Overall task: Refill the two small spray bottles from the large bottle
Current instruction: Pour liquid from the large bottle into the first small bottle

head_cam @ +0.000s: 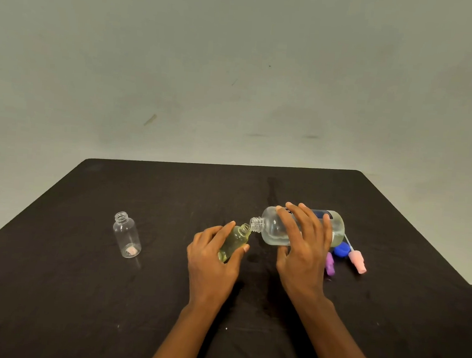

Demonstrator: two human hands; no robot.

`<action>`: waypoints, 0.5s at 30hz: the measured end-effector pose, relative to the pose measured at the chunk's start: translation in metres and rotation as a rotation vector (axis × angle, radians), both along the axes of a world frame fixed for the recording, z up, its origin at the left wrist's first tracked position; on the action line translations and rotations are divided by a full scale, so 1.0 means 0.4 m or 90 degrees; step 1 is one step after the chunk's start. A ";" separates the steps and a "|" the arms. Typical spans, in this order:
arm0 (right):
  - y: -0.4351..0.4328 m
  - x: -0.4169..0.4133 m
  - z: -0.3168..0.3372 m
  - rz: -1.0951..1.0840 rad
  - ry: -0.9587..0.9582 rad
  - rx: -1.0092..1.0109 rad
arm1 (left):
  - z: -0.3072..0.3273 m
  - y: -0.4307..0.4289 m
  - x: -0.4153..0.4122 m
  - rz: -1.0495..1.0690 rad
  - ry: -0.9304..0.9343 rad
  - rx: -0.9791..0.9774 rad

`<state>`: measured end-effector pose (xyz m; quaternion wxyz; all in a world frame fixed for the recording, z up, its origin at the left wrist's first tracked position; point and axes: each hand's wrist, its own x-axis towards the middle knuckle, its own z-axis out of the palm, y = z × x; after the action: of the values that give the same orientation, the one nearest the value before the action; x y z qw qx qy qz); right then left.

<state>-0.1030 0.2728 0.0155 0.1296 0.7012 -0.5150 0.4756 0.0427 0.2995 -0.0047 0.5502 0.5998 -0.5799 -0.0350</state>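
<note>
Head view looks down on a table [133, 298] draped in matte black cloth, its surface faintly creased and marked with darker damp-looking patches near the middle.

The right hand [303, 242] grips the large bottle [274, 228], fingers spread over its upper side and thumb underneath. The bottle is clear, round-shouldered plastic with a dark blue label, tipped almost level with its base to the right. Its ribbed, threaded neck points left and sticks out past the fingertips.

The left hand [213, 259] wraps round the small spray bottle [235, 240], a clear cylinder tinted pale yellow by the liquid inside. It leans to the right, and its open mouth meets the large bottle's mouth just beyond the thumb and forefinger.

The second small bottle [126, 236] stands upright and uncapped well off to the left, clear and glossy.

Behind the right hand lie a blue cap [341, 249], a pink spray head [357, 262] with a thin tube, and a purple spray head [330, 264], close together.
</note>
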 end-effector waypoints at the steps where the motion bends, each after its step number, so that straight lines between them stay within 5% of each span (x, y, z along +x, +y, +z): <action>1: 0.000 0.000 0.000 -0.001 0.001 0.002 | 0.000 0.000 0.000 0.001 -0.001 0.000; 15: 0.000 0.001 -0.001 -0.007 -0.005 -0.009 | -0.002 -0.001 0.000 0.002 -0.004 -0.001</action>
<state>-0.1026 0.2728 0.0153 0.1354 0.6954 -0.5159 0.4816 0.0428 0.2993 -0.0054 0.5488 0.6005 -0.5806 -0.0321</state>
